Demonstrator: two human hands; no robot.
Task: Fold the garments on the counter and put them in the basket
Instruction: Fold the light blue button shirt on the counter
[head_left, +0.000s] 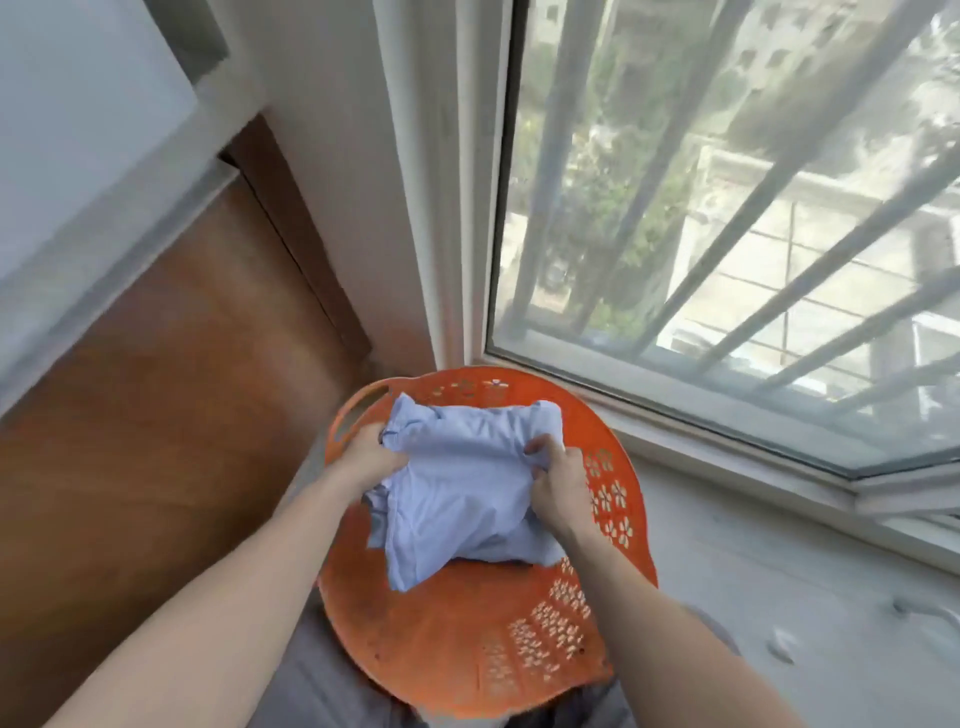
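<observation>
A folded light blue garment (467, 488) hangs over the inside of a round orange plastic basket (467, 639). My left hand (371, 457) grips the garment's left edge, fingers curled into the cloth. My right hand (558, 475) pinches its right edge from above. The basket has flower-shaped cut-outs in its wall and a handle slot at the upper left. Its bottom below the garment looks bare. The underside of the garment is hidden.
A grey speckled counter (779, 597) runs to the right of the basket, under a barred window (727, 208). A brown wooden panel (156, 415) fills the left. The white window frame (447, 208) stands just behind the basket.
</observation>
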